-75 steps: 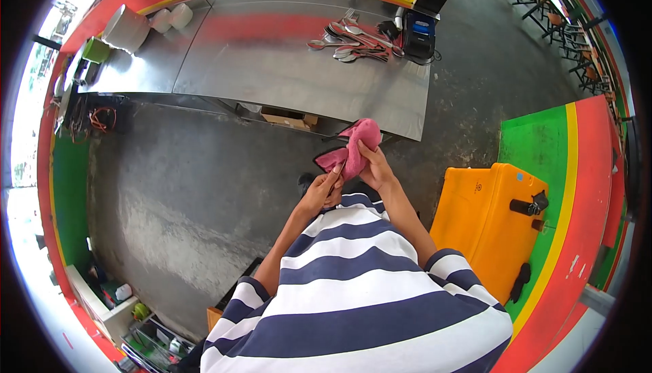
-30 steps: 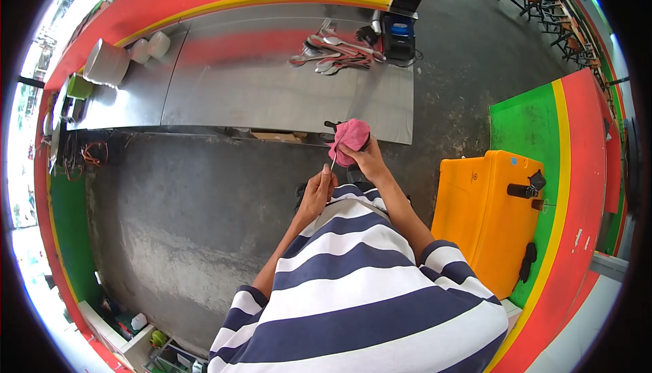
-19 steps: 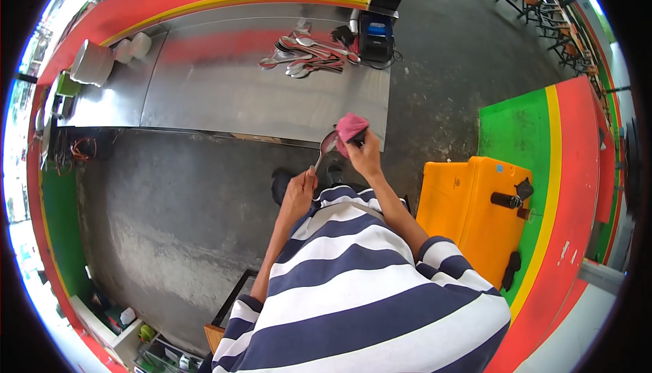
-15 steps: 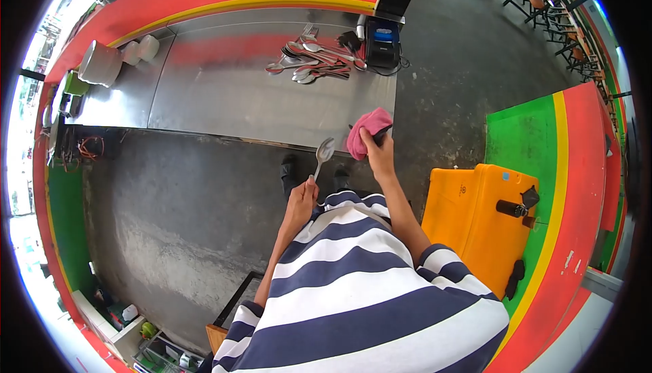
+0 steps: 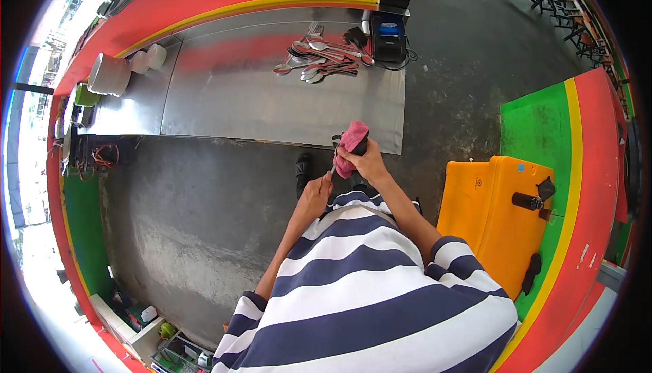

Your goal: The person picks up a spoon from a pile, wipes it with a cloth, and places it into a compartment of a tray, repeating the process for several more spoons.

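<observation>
My left hand (image 5: pixel 315 195) is closed around the handle of a metal spoon (image 5: pixel 333 168), in front of my striped shirt. A pink cloth (image 5: pixel 352 136) is bunched in my right hand (image 5: pixel 369 161), with the fingers wrapped round it. Cloth and spoon meet between the two hands, and the spoon's bowl is hidden behind the cloth. Something dark shows beside the cloth at my right hand; I cannot make out what it is. Beyond my hands, a pile of spoons and forks (image 5: pixel 319 59) lies on the steel table (image 5: pixel 272 111).
A black device with a blue top (image 5: pixel 388 39) and a cable stands at the table's right end. White containers (image 5: pixel 109 74) sit at its left end. An orange box (image 5: pixel 485 203) is on my right by a green wall (image 5: pixel 536 125).
My right hand has brought the pink cloth left and onto the spoon, covering the bowl that showed before. Both hands are now close together. The view has shifted slightly.
</observation>
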`<state>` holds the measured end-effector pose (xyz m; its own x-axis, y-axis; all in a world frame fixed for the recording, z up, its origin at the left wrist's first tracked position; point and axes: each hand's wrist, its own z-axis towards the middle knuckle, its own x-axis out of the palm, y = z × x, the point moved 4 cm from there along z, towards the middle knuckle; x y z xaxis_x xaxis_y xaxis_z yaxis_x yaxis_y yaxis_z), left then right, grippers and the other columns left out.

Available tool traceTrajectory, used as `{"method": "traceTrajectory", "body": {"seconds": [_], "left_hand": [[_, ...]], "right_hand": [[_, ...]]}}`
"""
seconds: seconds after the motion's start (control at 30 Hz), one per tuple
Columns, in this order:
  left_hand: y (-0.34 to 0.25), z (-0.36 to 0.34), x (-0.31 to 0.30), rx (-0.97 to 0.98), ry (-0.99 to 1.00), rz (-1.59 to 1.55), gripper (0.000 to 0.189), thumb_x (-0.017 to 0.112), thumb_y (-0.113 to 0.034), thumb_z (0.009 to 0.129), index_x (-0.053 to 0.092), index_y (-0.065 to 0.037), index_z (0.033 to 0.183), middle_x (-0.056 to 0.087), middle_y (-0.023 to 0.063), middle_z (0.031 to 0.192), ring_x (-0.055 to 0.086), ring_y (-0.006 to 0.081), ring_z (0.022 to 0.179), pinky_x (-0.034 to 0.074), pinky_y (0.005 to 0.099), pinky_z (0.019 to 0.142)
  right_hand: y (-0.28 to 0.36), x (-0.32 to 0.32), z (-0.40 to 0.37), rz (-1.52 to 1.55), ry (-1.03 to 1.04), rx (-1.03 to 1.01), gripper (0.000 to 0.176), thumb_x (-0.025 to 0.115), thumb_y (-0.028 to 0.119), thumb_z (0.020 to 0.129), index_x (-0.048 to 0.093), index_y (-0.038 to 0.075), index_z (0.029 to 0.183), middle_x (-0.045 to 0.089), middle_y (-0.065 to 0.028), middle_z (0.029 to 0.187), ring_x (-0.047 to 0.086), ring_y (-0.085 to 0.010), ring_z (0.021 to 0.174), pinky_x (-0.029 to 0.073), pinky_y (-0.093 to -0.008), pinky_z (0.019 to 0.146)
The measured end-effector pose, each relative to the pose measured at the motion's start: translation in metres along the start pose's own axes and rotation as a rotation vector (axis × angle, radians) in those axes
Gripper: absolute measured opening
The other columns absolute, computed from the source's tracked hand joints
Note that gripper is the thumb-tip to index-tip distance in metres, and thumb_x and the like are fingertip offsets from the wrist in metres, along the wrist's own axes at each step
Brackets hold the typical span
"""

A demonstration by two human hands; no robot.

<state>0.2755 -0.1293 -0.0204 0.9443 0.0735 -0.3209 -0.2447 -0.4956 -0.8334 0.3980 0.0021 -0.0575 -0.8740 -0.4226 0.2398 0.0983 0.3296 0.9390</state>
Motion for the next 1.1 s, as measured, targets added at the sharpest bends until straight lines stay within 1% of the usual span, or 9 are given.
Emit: {"method": "traceTrajectory", "body": {"seconds": [0.3,0.4,0.5,0.63,0.67,0.77,0.83,0.93,1.1], "left_hand": [[0.011,-0.001,0.007,-0.021,-0.064,-0.065,0.054,0.037,-0.049,0.104,0.045,-0.006,0.070,0.040,-0.0014,0.057,0.037,0.0099,0.051,0.031,0.0294,0.048],[0.018,-0.001,0.016,-0.059,-0.071,-0.224,0.054,0.037,-0.046,0.105,0.046,-0.006,0.070,0.038,-0.0017,0.056,0.034,0.0098,0.050,0.029,0.0293,0.047],[0.020,-0.002,0.017,-0.138,-0.071,-0.471,0.051,0.038,-0.047,0.105,0.044,-0.008,0.071,0.034,-0.0055,0.056,0.029,0.0064,0.048,0.024,0.0266,0.045],[0.017,-0.002,0.013,-0.204,-0.026,-0.736,0.049,0.040,-0.051,0.102,0.042,-0.012,0.074,0.029,-0.0086,0.057,0.024,0.0037,0.045,0.018,0.0252,0.042],[0.014,0.000,0.012,-0.213,-0.008,-0.724,0.048,0.040,-0.050,0.103,0.042,-0.012,0.074,0.029,-0.0083,0.057,0.024,0.0037,0.046,0.019,0.0252,0.042],[0.007,0.009,0.012,-0.197,0.057,-0.672,0.048,0.039,-0.048,0.104,0.041,-0.012,0.073,0.032,-0.0075,0.057,0.025,0.0042,0.047,0.021,0.0253,0.044],[0.008,0.017,0.014,-0.141,0.106,-0.617,0.049,0.038,-0.048,0.104,0.042,-0.010,0.073,0.033,-0.0070,0.057,0.027,0.0051,0.048,0.023,0.0255,0.044],[0.006,0.023,0.013,0.006,0.042,-0.263,0.051,0.037,-0.044,0.105,0.045,-0.005,0.073,0.039,-0.0012,0.057,0.035,0.0111,0.049,0.031,0.0304,0.046],[0.001,0.027,0.003,-0.002,0.017,-0.084,0.050,0.036,-0.037,0.106,0.048,0.001,0.076,0.044,0.0073,0.059,0.042,0.0197,0.054,0.037,0.0374,0.054]], "right_hand": [[0.018,-0.003,0.009,-0.402,-0.235,-0.247,0.034,0.079,0.025,0.081,0.064,-0.002,0.094,0.069,-0.0102,0.086,0.066,-0.0188,0.080,0.051,-0.0335,0.077],[0.019,-0.007,0.012,-0.315,-0.320,-0.295,0.032,0.076,0.026,0.085,0.064,-0.001,0.096,0.068,-0.0071,0.089,0.064,-0.0163,0.084,0.049,-0.0314,0.079],[0.030,-0.014,0.017,0.052,-0.392,-0.232,0.029,0.072,0.028,0.090,0.063,0.001,0.098,0.065,-0.0024,0.094,0.060,-0.0124,0.088,0.048,-0.0294,0.080],[0.013,-0.013,0.017,0.397,-0.133,0.054,0.038,0.069,0.029,0.093,0.054,0.005,0.117,0.058,0.0014,0.109,0.055,-0.0085,0.096,0.044,-0.0264,0.082],[0.010,-0.011,0.012,0.341,-0.066,0.125,0.044,0.072,0.026,0.091,0.049,0.005,0.123,0.057,0.0002,0.115,0.055,-0.0087,0.101,0.044,-0.0258,0.086],[0.026,0.014,0.007,0.217,0.170,0.003,0.047,0.076,0.021,0.087,0.050,0.004,0.122,0.056,-0.0018,0.117,0.054,-0.0090,0.106,0.044,-0.0264,0.090],[0.029,0.014,0.010,0.098,0.101,-0.022,0.042,0.080,0.014,0.082,0.055,0.003,0.114,0.060,-0.0024,0.108,0.058,-0.0111,0.099,0.047,-0.0281,0.088],[0.017,0.006,0.022,0.053,-0.014,-0.033,0.031,0.080,0.010,0.079,0.060,0.002,0.102,0.064,-0.0019,0.093,0.061,-0.0131,0.085,0.051,-0.0295,0.079],[0.016,0.004,0.028,-0.005,-0.096,-0.041,0.028,0.081,0.011,0.079,0.062,0.002,0.097,0.065,-0.0028,0.089,0.062,-0.0133,0.079,0.051,-0.0298,0.074]]}}
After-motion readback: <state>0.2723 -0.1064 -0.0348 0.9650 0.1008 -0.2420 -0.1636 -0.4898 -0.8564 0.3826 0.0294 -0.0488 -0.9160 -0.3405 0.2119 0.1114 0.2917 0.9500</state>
